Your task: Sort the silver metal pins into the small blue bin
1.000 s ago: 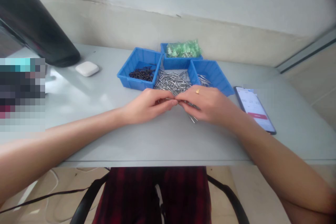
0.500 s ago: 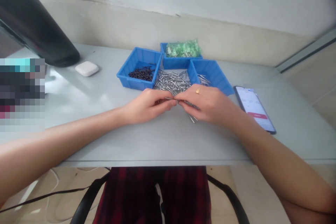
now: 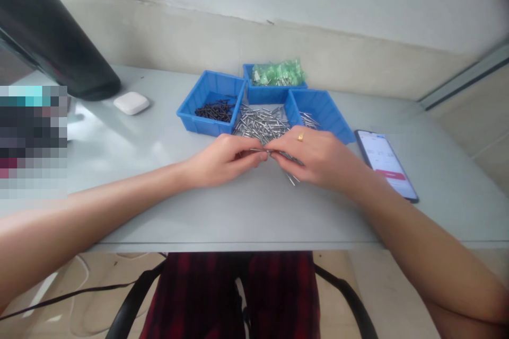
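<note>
My left hand [image 3: 227,160] and my right hand [image 3: 312,154] meet fingertip to fingertip at the front of a pile of silver metal pins [image 3: 262,123]. A thin metal pin [image 3: 255,149] is pinched between the fingers of both hands. Beneath my right hand more pins stick out toward the table's front. Behind the hands are a left blue bin [image 3: 189,122] with dark screws [image 3: 214,111], a back blue bin [image 3: 266,96] with green plastic packets [image 3: 278,73], and a right blue bin [image 3: 332,116] with some silver pins.
A phone [image 3: 385,161] with a lit screen lies right of my right hand. At the left are a white case [image 3: 131,103], a large dark cylinder [image 3: 67,37] and a pixelated area. A wall rises behind the table [image 3: 167,217].
</note>
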`<state>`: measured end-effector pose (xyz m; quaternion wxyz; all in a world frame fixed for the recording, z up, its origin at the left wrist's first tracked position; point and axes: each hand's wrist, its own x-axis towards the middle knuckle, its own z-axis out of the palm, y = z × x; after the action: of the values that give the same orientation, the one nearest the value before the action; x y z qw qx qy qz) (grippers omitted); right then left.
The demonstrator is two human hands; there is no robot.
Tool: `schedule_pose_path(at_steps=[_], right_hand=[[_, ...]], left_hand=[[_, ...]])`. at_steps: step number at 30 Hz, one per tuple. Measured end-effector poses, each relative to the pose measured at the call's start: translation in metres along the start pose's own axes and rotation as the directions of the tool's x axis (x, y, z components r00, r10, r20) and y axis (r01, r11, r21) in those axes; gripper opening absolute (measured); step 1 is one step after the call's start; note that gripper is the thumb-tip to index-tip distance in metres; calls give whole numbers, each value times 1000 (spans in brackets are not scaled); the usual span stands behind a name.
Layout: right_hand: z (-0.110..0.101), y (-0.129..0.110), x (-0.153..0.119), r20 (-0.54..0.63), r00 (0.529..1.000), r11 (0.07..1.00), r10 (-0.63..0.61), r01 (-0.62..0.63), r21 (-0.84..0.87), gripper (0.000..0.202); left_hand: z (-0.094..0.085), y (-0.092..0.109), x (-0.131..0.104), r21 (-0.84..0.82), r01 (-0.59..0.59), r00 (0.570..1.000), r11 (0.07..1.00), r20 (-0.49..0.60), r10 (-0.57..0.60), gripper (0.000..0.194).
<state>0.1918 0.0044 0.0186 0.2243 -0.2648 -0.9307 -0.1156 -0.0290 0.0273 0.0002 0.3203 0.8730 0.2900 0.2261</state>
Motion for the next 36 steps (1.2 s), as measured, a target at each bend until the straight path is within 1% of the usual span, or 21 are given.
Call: schedule_pose_path(at_steps=[7,12,15,19,23,36], right_hand=[[-1,-1,1,24,1000,1000,0,0,2,18],[-3,-2,1,7,1000,1000,-8,8,-27,17],[-3,-2,0,16,1000,1000,-1,1,-25,17],[-3,-2,1,16,1000,1000,-11,11,-17,18],[-3,-3,3,20,999,1000,-25,26,-9,19],[-4,-4,2,43,999,1000,-4,4,-6,21]], left_hand=[[0,-1,-1,25,-5,1000,1000,18,4,31],[-1,0,-1,38,0,1000,999,27,-1,31],[-1,-1,0,43,-3,999,999,33,2,31],[-1,-2,0,49,-38,999,998,29,37,30],[0,-2,0,45,-72,996,996,48,70,27],[0,-3,1,75,-137,988,988,78,131,24]])
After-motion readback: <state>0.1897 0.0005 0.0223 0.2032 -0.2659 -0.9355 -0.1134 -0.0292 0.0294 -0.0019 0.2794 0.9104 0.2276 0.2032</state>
